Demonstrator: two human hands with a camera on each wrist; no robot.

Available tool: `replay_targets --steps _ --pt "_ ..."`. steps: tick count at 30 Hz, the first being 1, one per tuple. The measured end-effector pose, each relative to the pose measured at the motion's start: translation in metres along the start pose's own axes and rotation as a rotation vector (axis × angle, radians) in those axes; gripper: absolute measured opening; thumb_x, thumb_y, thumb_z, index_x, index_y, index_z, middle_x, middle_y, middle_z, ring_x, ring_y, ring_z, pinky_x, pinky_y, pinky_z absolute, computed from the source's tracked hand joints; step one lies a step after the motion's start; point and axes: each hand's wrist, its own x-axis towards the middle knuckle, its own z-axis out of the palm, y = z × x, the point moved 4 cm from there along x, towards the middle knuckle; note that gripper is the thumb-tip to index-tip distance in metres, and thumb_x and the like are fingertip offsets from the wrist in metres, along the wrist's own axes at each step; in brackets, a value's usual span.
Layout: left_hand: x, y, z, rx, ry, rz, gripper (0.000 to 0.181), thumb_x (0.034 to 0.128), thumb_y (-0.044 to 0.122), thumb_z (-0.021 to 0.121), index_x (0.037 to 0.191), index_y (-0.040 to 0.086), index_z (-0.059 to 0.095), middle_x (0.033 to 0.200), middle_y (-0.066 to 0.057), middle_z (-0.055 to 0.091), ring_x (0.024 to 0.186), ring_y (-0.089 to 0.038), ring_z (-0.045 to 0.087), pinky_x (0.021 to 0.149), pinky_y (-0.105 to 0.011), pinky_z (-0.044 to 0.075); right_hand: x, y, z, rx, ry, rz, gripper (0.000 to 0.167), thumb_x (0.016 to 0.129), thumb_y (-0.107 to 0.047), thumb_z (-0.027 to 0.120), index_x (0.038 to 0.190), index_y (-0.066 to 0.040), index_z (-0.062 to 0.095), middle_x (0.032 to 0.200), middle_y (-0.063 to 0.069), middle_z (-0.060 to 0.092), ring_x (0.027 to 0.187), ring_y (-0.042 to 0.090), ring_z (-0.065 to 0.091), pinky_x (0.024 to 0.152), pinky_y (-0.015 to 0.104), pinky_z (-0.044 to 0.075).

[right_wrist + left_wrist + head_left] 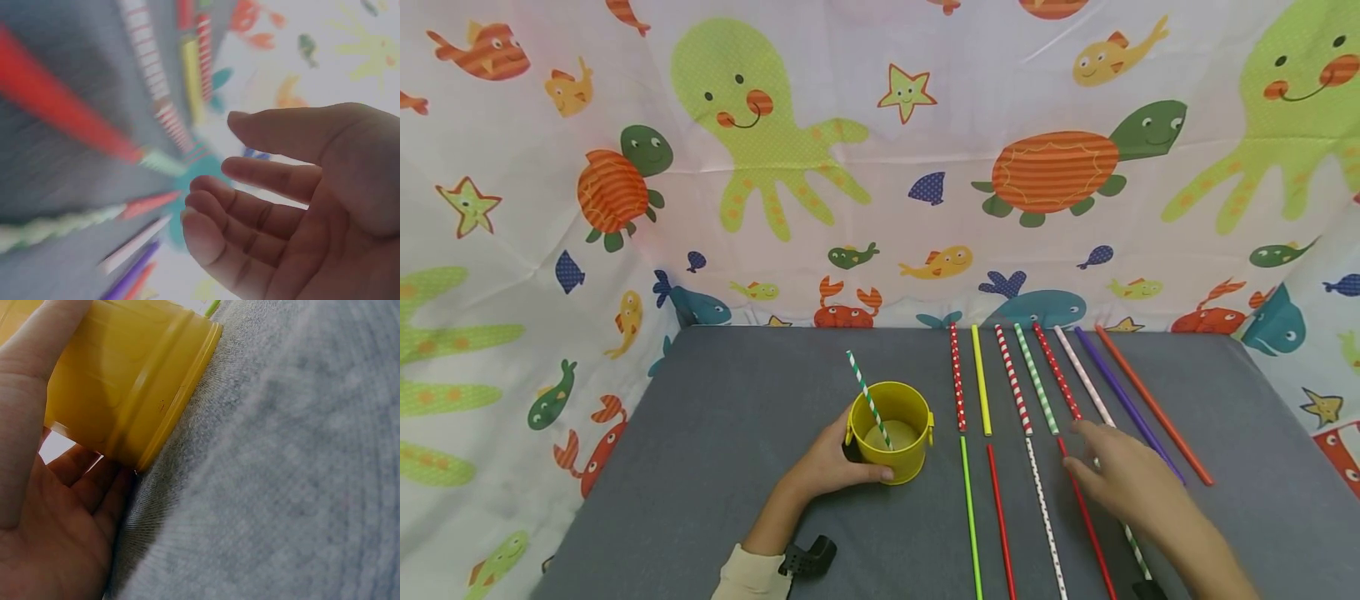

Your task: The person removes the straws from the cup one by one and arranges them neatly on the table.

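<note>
A small yellow bucket [901, 471] stands on the grey cloth, with one green-and-white striped straw [871, 402] leaning inside it. My left hand [827, 467] holds the bucket from its left side, thumb across the near wall; the left wrist view shows the fingers behind the bucket [119, 375]. My right hand [1127, 479] hovers over the straws at the right, near the lower end of a red dotted straw [1057, 371]. In the right wrist view that hand [281, 206] has loosely bent fingers, the thumb apart, and nothing between them.
Several straws lie in two rows, among them a yellow straw [981, 379], a purple straw [1127, 402], an orange straw [1153, 404], a lime green straw [971, 517] and a white dotted straw [1045, 517]. A sea-animal curtain [880, 183] hangs behind the table.
</note>
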Motion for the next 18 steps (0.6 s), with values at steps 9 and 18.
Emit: replay_targets --steps 9,18 --pt "0.000 -0.001 0.001 0.015 0.000 0.004 0.098 0.0727 0.030 0.093 0.152 0.031 0.036 0.140 0.007 0.055 0.126 -0.017 0.051 0.111 -0.047 0.034 0.047 -0.094 -0.016 0.073 0.019 -0.238 0.038 0.088 -0.018 0.078 0.123 -0.006 0.067 0.114 0.008 0.067 0.078 0.015 0.063 0.069 0.040 0.055" --pt "-0.001 0.002 0.000 0.011 -0.003 0.007 0.098 0.0740 0.031 0.092 0.153 0.030 0.034 0.138 0.006 0.056 0.122 -0.017 0.054 0.107 -0.046 0.038 0.088 -0.160 -0.018 0.111 -0.011 -0.374 0.054 0.091 -0.017 0.075 0.140 -0.007 0.055 0.108 0.006 0.067 0.089 0.020 0.065 0.074 0.037 0.056"
